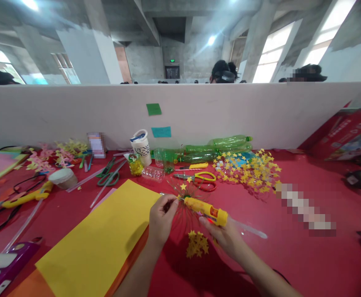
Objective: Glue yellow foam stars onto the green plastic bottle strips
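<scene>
My right hand (219,231) is wrapped round a yellow glue gun (205,209), with a clear glue stick (251,230) sticking out of its back end. The gun's nozzle points left and meets the fingertips of my left hand (163,214). Those fingers are pinched together on a small yellow star (179,198). Around and behind both hands spreads a burst of thin green plastic strands (183,222), with yellow stars (183,187) at some tips. A small pile of loose yellow stars (197,244) lies on the red table just below the gun.
Yellow paper sheets (106,239) lie at the left. Behind are scissors (203,177), green bottles (199,152), a paper cup (141,147) and a star-tipped bunch (254,171). A second glue gun (28,196) rests at far left. A white partition (214,111) closes the back.
</scene>
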`<act>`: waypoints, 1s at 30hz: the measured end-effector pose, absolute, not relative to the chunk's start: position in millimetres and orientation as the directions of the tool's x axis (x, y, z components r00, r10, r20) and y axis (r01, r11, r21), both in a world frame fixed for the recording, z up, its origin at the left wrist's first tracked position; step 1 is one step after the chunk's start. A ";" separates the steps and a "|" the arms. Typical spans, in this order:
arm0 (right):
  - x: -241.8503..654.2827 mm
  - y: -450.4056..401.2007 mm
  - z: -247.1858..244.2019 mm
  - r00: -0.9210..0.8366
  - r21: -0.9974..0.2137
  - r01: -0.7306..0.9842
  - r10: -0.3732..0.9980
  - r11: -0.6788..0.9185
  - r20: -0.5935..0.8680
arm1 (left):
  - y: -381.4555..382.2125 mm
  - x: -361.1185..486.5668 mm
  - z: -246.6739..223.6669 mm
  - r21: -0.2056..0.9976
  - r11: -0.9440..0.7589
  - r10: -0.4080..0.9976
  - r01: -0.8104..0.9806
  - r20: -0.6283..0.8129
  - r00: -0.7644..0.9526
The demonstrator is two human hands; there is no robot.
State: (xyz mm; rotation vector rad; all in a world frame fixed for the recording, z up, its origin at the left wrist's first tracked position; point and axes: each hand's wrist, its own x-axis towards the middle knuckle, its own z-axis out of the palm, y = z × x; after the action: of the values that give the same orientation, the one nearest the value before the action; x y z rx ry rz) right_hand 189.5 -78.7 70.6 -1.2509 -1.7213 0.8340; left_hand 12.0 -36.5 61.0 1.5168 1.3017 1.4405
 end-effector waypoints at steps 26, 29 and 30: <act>203.3 -66.0 89.4 -0.034 -0.830 0.386 0.906 0.402 0.423 | -41.3 18.4 81.5 0.980 0.107 0.993 -0.165 -0.095 0.076; 204.3 -65.2 96.6 -0.070 -0.781 0.379 0.857 0.496 0.510 | -46.1 24.0 90.0 0.946 0.226 0.961 -0.230 -0.178 0.212; 207.7 -65.1 98.1 -0.084 -0.758 0.402 0.846 0.513 0.527 | -47.1 25.0 92.4 0.943 0.237 0.956 -0.234 -0.183 0.231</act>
State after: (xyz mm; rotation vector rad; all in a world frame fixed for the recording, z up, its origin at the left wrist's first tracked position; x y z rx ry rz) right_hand 207.7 -65.1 98.1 -1.0675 -1.6932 0.5217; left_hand 25.0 -47.1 92.4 0.9565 0.9653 1.0181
